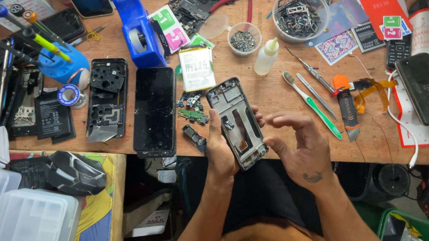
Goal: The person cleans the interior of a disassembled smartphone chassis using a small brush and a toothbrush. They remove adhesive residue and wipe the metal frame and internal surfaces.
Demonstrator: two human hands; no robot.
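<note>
Your left hand (218, 152) grasps the phone frame (236, 124) by its edge, tilted up so its open inside faces you. Your right hand (299, 150) hovers just beside it, released, fingers spread; a toothbrush (312, 105) lies beyond.

One phone frame (237, 123); one toothbrush (312, 105); two clear tubs (243, 38) of, seemingly, screws; one glue bottle (266, 57).

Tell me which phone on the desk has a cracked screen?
The big black glass phone lying flat left of the left hand; thin cracks run across its screen, while the small dark phone at right shows none.
</note>
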